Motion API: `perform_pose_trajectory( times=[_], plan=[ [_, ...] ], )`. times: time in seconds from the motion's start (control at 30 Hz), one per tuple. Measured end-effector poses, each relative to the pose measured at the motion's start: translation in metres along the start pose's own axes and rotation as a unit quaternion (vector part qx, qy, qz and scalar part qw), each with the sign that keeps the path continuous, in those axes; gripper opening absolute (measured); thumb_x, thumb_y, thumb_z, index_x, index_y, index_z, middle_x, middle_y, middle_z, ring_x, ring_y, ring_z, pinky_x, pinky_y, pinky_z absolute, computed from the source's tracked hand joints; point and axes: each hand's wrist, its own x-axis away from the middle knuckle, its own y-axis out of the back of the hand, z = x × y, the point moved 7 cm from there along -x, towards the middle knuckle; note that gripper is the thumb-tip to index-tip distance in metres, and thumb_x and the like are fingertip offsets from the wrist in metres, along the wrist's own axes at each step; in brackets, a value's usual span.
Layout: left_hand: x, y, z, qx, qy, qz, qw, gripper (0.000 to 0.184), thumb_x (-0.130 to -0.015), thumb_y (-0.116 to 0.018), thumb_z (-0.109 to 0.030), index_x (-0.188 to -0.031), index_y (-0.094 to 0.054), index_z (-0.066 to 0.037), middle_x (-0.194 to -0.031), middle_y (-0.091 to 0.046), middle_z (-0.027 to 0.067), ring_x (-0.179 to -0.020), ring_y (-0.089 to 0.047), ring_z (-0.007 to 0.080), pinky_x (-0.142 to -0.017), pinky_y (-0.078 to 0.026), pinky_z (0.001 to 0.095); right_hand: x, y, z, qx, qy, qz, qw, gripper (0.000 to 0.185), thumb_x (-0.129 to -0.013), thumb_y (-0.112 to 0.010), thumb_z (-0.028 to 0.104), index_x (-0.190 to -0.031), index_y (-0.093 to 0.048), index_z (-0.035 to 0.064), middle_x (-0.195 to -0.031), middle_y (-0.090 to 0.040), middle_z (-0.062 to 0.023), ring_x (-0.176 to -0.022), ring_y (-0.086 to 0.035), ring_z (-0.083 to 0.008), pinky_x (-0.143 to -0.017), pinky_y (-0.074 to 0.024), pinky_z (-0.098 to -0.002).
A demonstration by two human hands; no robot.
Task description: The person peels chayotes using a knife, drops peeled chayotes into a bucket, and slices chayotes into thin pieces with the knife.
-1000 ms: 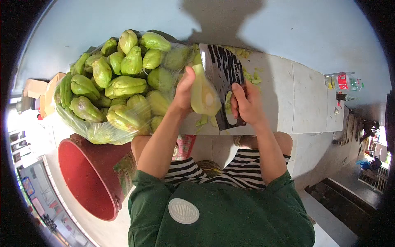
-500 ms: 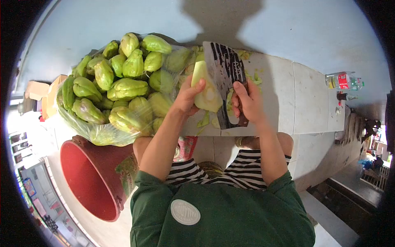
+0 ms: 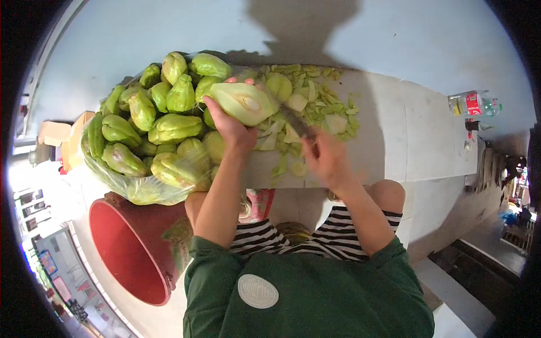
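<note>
My left hand point(image 3: 232, 127) grips a peeled, cut chayote point(image 3: 242, 104), its flat pale face and seed turned up toward me. In my right hand point(image 3: 326, 155) is a cleaver point(image 3: 296, 121), seen nearly edge-on and blurred, its blade reaching toward the chayote's right side. Whether the blade touches the chayote, I cannot tell. Beneath and beyond both hands, green peelings and pale cut pieces point(image 3: 336, 124) lie scattered on the tiled ledge point(image 3: 393, 132). To the left, a clear plastic bag point(image 3: 141, 188) bulges with several unpeeled chayotes point(image 3: 174, 128).
A red bucket point(image 3: 127, 253) leans on its side by my left leg. Cardboard point(image 3: 76, 138) stands behind the bag. A plastic bottle with a red label point(image 3: 474, 105) lies at the ledge's right end, beside a small dark bottle point(image 3: 476, 126). A pale wall point(image 3: 422, 39) rises behind the ledge.
My left hand has moved left and turned the chayote's cut face upward. My right hand has dropped slightly left, and the cleaver has rotated from broadside to edge-on, uncovering the peelings.
</note>
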Motion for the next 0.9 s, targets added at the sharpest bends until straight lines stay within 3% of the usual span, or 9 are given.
perform_pose_trajectory(
  times=[0.07, 0.13, 0.2, 0.27, 0.67, 0.73, 0.9],
  plan=[
    [0.001, 0.004, -0.001, 0.004, -0.025, -0.015, 1.000, 0.071, -0.093, -0.023, -0.068, -0.121, -0.049, -0.008, -0.110, -0.060, 0.0198, -0.099, -0.058, 0.0396, -0.090, -0.047, 0.0506, 0.012, -0.017, 0.028, 0.074, 0.118, 0.023, 0.990, 0.027, -0.081, -0.065, 0.008, -0.107, -0.056, 0.0037, -0.074, -0.055, -0.0080, -0.058, -0.060, -0.0260, -0.048, -0.0470, -0.0345],
    [0.000, 0.008, -0.002, 0.032, -0.061, -0.011, 0.998, 0.062, -0.098, -0.020, -0.061, -0.119, -0.048, -0.010, -0.105, -0.061, 0.0150, -0.095, -0.059, 0.0317, -0.087, -0.047, 0.0441, 0.017, -0.023, 0.035, 0.084, 0.129, 0.039, 0.987, 0.031, -0.079, -0.065, 0.009, -0.108, -0.056, 0.0044, -0.075, -0.054, -0.0072, -0.058, -0.060, -0.0242, -0.047, -0.0474, -0.0341],
    [0.000, 0.010, 0.000, 0.056, -0.058, -0.003, 0.997, 0.061, -0.098, -0.021, -0.060, -0.119, -0.048, -0.009, -0.106, -0.060, 0.0147, -0.096, -0.058, 0.0309, -0.088, -0.047, 0.0435, 0.020, -0.026, 0.041, 0.094, 0.144, 0.053, 0.984, 0.034, -0.078, -0.066, 0.009, -0.110, -0.056, 0.0050, -0.075, -0.052, -0.0063, -0.058, -0.060, -0.0225, -0.047, -0.0478, -0.0336],
    [0.001, 0.012, 0.000, 0.081, -0.055, 0.003, 0.995, 0.061, -0.098, -0.022, -0.059, -0.119, -0.048, -0.009, -0.107, -0.060, 0.0144, -0.097, -0.058, 0.0302, -0.088, -0.047, 0.0429, 0.021, -0.029, 0.043, 0.101, 0.132, 0.084, 0.983, 0.054, -0.067, -0.071, 0.004, -0.117, -0.051, 0.0015, -0.089, -0.058, -0.0096, -0.070, -0.061, -0.0255, -0.056, -0.0475, -0.0358],
    [0.007, 0.008, -0.010, 0.030, -0.113, 0.006, 0.993, 0.056, -0.099, -0.028, -0.055, -0.118, -0.049, -0.007, -0.105, -0.058, 0.0131, -0.093, -0.057, 0.0269, -0.083, -0.048, 0.0394, 0.023, -0.036, 0.047, 0.084, 0.137, 0.096, 0.982, 0.052, -0.068, -0.069, 0.005, -0.116, -0.051, -0.0013, -0.080, -0.055, -0.0099, -0.062, -0.058, -0.0271, -0.051, -0.0472, -0.0363],
    [0.006, 0.011, -0.008, -0.002, -0.104, 0.022, 0.994, 0.064, -0.095, -0.029, -0.064, -0.123, -0.049, -0.010, -0.115, -0.055, 0.0151, -0.105, -0.053, 0.0328, -0.094, -0.043, 0.0455, 0.023, -0.037, 0.046, 0.087, 0.136, 0.099, 0.982, 0.051, -0.069, -0.068, 0.005, -0.116, -0.051, -0.0013, -0.080, -0.055, -0.0100, -0.062, -0.058, -0.0270, -0.051, -0.0475, -0.0360],
    [0.007, 0.017, -0.002, -0.020, -0.096, 0.004, 0.995, 0.063, -0.095, -0.030, -0.064, -0.122, -0.049, -0.010, -0.114, -0.055, 0.0146, -0.104, -0.053, 0.0324, -0.093, -0.043, 0.0454, 0.025, -0.041, 0.042, 0.103, 0.122, 0.102, 0.982, 0.049, -0.070, -0.066, 0.004, -0.116, -0.051, -0.0014, -0.080, -0.055, -0.0103, -0.063, -0.059, -0.0269, -0.052, -0.0484, -0.0353]
  ],
)
